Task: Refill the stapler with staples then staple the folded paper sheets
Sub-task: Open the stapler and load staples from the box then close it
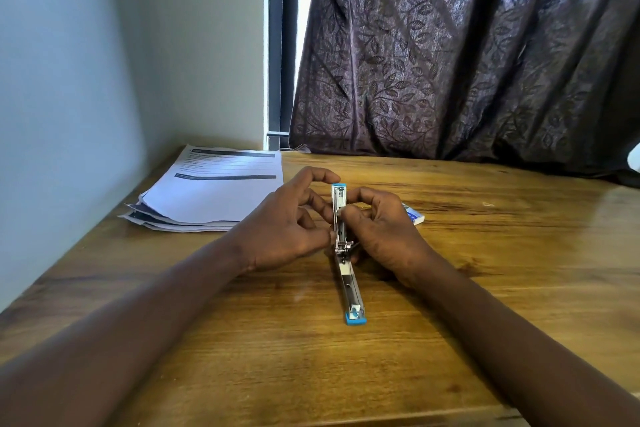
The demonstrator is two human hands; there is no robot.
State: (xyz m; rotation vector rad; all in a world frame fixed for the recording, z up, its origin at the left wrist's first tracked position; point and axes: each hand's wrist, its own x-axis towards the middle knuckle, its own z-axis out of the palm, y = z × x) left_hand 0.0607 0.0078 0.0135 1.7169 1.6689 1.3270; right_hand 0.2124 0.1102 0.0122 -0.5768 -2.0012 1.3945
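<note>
A blue and silver stapler (pixel 350 291) lies swung fully open on the wooden table (pixel 485 270), its cover stretched toward me and its magazine pointing away. My left hand (pixel 287 222) grips the far half from the left, fingertip on the blue tip. My right hand (pixel 381 229) pinches at the magazine channel from the right; whether staples are between its fingers is hidden. A small blue and white staple box (pixel 414 217) peeks out behind my right hand. Folded printed paper sheets (pixel 211 191) are stacked at the back left.
A pale wall borders the table on the left. A dark patterned curtain (pixel 467 62) hangs along the table's back edge, with a window frame strip beside it. A white object (pixel 635 158) shows at the far right edge.
</note>
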